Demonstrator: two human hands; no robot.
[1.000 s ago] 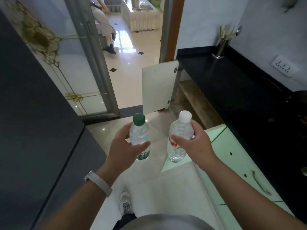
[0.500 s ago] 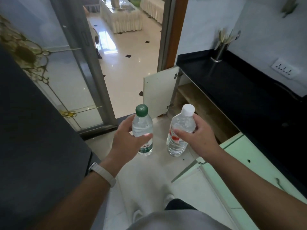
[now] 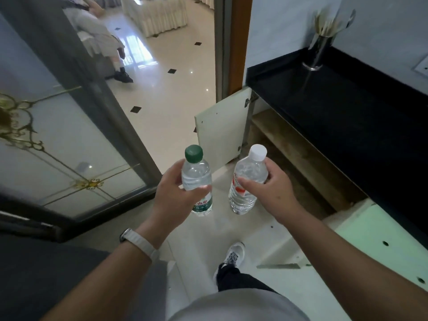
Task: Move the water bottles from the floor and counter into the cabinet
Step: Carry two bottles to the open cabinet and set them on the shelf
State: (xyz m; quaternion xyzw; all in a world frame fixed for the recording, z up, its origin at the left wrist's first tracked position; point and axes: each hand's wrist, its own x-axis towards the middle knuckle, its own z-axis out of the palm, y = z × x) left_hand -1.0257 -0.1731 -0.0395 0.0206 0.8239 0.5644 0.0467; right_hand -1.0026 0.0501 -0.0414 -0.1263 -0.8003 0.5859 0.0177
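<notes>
Head view: each hand [image 3: 178, 200] [image 3: 273, 193] grips a bottle [image 3: 196, 181] [image 3: 246, 181] (cabinet [image 3: 301, 158] doorway open).

Single head-worn wide view, looking forward and down, close over both forearms, floor [image 3: 162, 93] beyond

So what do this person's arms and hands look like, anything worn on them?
Both forearms are bare, with no sleeves or gloves in view. The left wrist carries a pale grey-white band with a darker piece at one end. The right hand and wrist show nothing worn.
</notes>
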